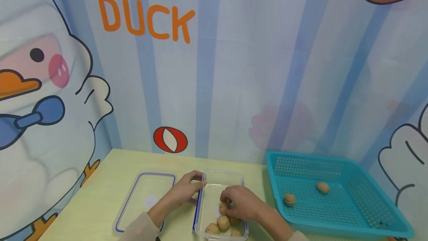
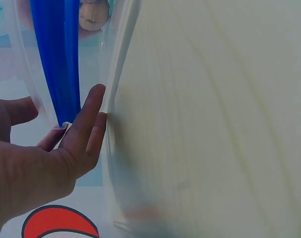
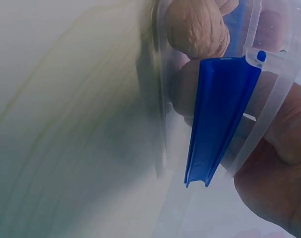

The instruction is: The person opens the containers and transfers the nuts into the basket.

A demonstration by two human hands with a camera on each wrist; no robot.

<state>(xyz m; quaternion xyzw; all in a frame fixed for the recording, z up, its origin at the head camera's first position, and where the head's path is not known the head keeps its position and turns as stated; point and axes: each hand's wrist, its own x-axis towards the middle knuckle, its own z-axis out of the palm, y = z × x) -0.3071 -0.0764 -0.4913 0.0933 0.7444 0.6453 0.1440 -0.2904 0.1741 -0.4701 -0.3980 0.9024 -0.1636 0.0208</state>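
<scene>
A clear plastic food container (image 1: 210, 192) with blue side clips stands on the table in the head view. At its far left corner, my left hand (image 1: 185, 190) grips the wall; the left wrist view shows the thumb by the rim and fingertips beside a blue clip (image 2: 58, 59). Inside the container, my right hand (image 1: 242, 202) pinches a walnut (image 1: 223, 208), partly hidden by its fingers. Several more walnuts (image 1: 223, 223) lie at the near end. Through the clear wall, the right wrist view shows a walnut (image 3: 197, 29) beside another blue clip (image 3: 217, 119).
Left of the container lies a clear lid (image 1: 143, 189) with a blue seal, partly under my left forearm. A turquoise basket (image 1: 334, 228) on the right holds one walnut (image 1: 289, 199) near its left wall and another walnut (image 1: 323, 187) farther back. A printed curtain (image 1: 234, 66) hangs behind the table.
</scene>
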